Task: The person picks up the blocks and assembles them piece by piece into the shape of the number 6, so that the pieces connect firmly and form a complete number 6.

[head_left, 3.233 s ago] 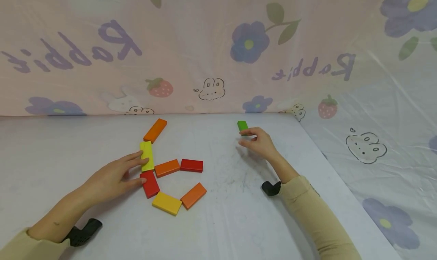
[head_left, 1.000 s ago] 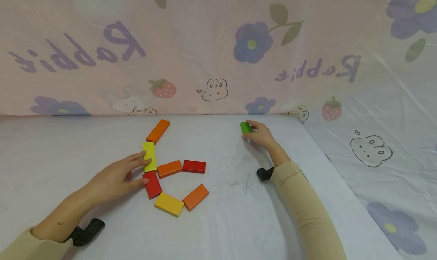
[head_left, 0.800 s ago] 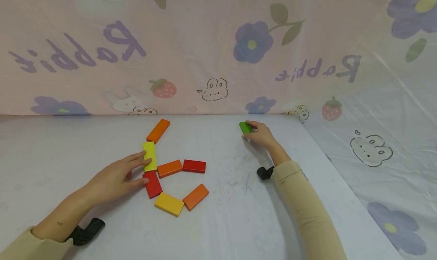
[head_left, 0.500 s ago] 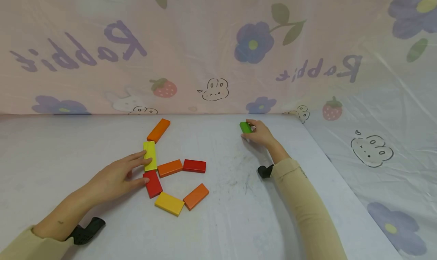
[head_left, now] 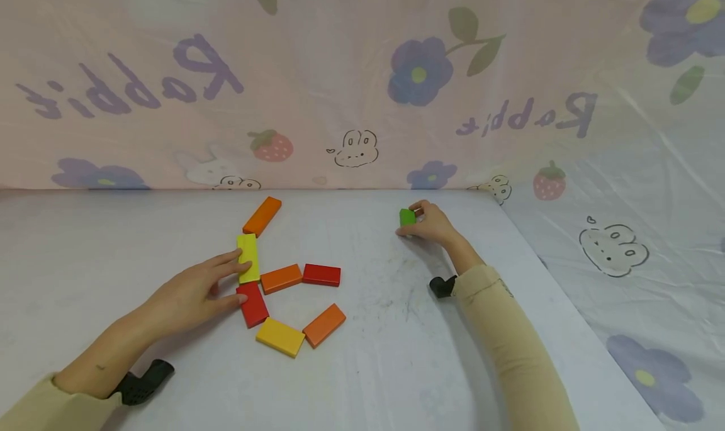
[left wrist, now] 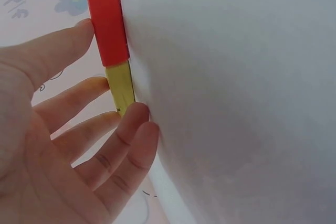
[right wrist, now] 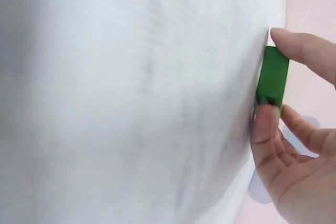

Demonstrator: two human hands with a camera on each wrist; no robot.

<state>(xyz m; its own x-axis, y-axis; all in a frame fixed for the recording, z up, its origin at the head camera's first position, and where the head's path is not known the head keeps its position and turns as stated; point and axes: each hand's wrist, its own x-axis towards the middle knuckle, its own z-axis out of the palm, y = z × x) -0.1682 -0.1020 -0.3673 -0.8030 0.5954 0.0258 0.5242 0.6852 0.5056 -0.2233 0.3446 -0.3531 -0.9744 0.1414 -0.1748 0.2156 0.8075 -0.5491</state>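
At the far right of the table, my right hand (head_left: 433,224) pinches a small green block (head_left: 407,217) between thumb and fingers. In the right wrist view the thumb lies at one end of the green block (right wrist: 273,73) and the fingers at the other. On the left, my left hand (head_left: 189,296) rests with loosely extended fingers against the row. Its fingertips touch the yellow block (head_left: 248,258), and its thumb touches the red block (head_left: 252,306). The left wrist view shows this red block (left wrist: 106,19) end to end with the yellow block (left wrist: 121,85).
An orange block (head_left: 263,216) continues the row at the back. From it branch an orange block (head_left: 281,279) and a red block (head_left: 322,275); lower down lie an amber block (head_left: 281,337) and another orange block (head_left: 325,325). A patterned curtain (head_left: 317,85) hangs behind the white table (head_left: 391,368).
My right hand has closed its fingers round the green block, which has turned and shifted slightly nearer. The left hand stays on the row, whose blocks keep their places.
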